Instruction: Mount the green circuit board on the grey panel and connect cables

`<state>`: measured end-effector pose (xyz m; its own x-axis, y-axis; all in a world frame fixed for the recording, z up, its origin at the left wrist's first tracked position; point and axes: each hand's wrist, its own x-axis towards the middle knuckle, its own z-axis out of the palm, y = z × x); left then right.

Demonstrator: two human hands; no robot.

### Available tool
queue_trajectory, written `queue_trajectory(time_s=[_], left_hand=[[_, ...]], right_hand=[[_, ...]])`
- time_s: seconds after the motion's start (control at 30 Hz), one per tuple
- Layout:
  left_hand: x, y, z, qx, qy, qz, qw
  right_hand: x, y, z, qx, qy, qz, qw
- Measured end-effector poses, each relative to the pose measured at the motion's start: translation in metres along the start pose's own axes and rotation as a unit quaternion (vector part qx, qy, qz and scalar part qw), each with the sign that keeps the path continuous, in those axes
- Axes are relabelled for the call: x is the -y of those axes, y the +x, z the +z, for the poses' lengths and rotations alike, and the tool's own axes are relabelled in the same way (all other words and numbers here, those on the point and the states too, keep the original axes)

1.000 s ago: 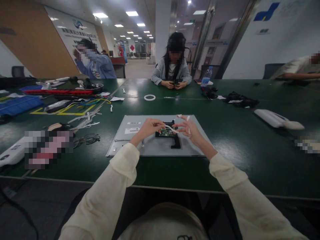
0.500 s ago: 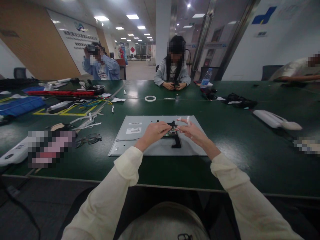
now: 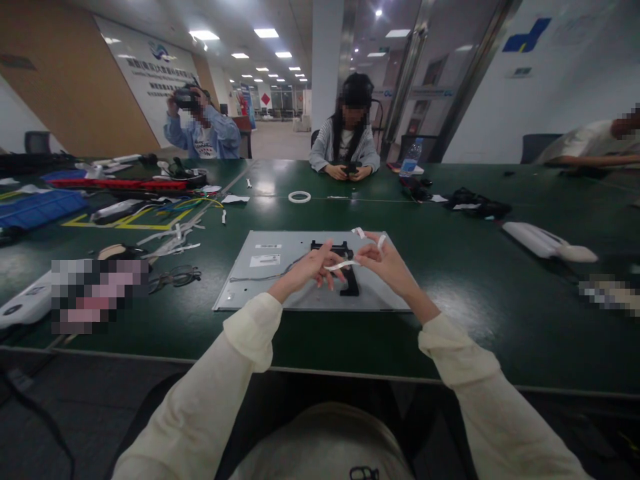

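A grey metal panel with white labels lies flat on the green table. Near its middle is a black bracket, partly hidden by the hands. My right hand pinches one end of a white tape strip above the panel. More short white pieces, one of them a strip, cling to its fingers. My left hand is just left of it with fingers spread, and the strip runs across them. A grey cable lies on the panel's left part.
Glasses, tangled white strips and a blue tray are on the left. A white tape roll is beyond the panel. A white device lies right. People sit across the table.
My left hand has opened from a pinch and shifted slightly left. A white strip now shows between the hands, and the right fingers have closed on its end.
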<state>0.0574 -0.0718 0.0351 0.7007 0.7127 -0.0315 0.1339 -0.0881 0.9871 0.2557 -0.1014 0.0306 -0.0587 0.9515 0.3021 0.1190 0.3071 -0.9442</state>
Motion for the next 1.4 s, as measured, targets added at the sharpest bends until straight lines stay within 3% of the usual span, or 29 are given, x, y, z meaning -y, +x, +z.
queue_trajectory(time_s=[0.1, 0.3, 0.57, 0.73, 0.87, 1.07, 1.23, 1.4], left_hand=[[0.002, 0.0, 0.004, 0.011, 0.008, -0.036, 0.999], [0.016, 0.006, 0.013, -0.049, 0.061, -0.052, 0.996], [0.02, 0.006, 0.025, -0.087, 0.195, -0.017, 0.977], [0.024, 0.009, 0.022, -0.142, 0.32, 0.053, 0.935], [0.026, 0.009, 0.026, -0.133, 0.412, 0.068, 0.899], [0.021, 0.009, 0.039, -0.129, 0.532, -0.007, 0.837], [0.013, 0.005, 0.035, -0.124, 0.564, -0.064, 0.814], [0.008, -0.004, 0.025, -0.127, 0.582, -0.071, 0.8]], right_hand=[[-0.003, -0.001, -0.002, 0.012, -0.072, -0.041, 0.997], [-0.014, -0.009, -0.012, -0.019, -0.268, -0.065, 0.961], [-0.023, -0.019, -0.009, -0.036, -0.33, -0.063, 0.941], [-0.024, -0.019, -0.006, -0.015, -0.357, -0.065, 0.932], [-0.028, -0.02, -0.005, 0.003, -0.411, -0.077, 0.909], [-0.027, -0.024, 0.002, 0.027, -0.51, -0.024, 0.859], [-0.021, -0.026, 0.004, 0.008, -0.582, 0.017, 0.813], [-0.021, -0.026, -0.003, 0.011, -0.61, 0.016, 0.792]])
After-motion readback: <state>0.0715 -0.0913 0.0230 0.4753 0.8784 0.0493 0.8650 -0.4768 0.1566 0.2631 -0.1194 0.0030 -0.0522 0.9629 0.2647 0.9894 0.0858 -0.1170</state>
